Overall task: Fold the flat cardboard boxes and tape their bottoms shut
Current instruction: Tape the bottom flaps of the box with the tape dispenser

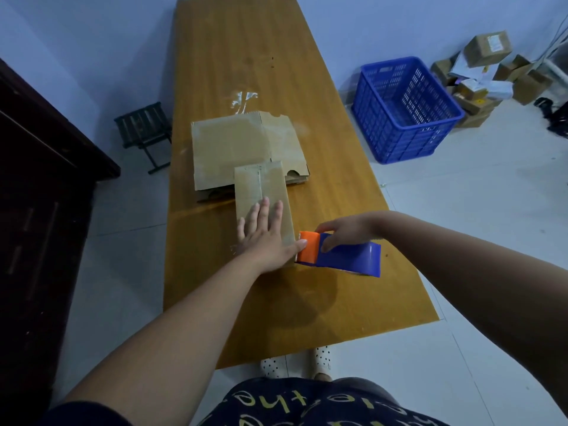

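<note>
The left hand lies flat and open, palm down, on the near end of the box, its thumb touching the orange front of the dispenser. The right hand is closed around the dispenser's blue body, fingers curled over the top, just right of the box's near corner. The box stands folded on the table, bottom flaps up, with a strip of tape running along the centre seam; its far end overlaps the stack of flat boxes beyond it. The box looks light, so it would likely slide if the tape were pulled against it unsupported; the flat palm holding it down suits that. Thin cardboard will probably dent under a hard squeeze, so holds belong on the stiff edges and corners rather than the hollow middle. The taped surface may be slick. Well right of the box, on the floor, sits a blue crate.
</note>
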Available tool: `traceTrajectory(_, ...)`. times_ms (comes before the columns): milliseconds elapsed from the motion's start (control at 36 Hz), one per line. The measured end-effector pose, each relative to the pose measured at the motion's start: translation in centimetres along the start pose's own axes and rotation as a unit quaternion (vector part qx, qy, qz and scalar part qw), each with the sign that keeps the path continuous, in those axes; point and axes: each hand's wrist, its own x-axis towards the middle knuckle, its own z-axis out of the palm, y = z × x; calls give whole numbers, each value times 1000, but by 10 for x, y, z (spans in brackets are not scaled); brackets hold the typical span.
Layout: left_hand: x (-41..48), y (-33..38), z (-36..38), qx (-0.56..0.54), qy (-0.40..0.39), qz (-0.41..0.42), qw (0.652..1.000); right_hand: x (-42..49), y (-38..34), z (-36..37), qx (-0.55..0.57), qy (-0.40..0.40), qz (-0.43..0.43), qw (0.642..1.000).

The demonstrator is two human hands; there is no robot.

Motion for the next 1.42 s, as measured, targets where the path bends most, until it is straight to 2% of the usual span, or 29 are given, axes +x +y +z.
traceTrajectory(417, 1, -1, -2, -18, -11, 3, 1000, -3, -3, -28, -28, -16, 26, 999)
traceTrajectory(722, -1, -4, -4, -52, -11, 9, 999, 5, -22, -46, -73, -69, 67, 993)
traceTrajectory(1194, 0, -6, -3, -53, -17, 16, 998, 11, -32, -43, -60, -86, 89, 990)
traceTrajectory(1417, -1, -5, -3, -53, -14, 13, 998, 14, -29, -36, -49, -56, 79, 994)
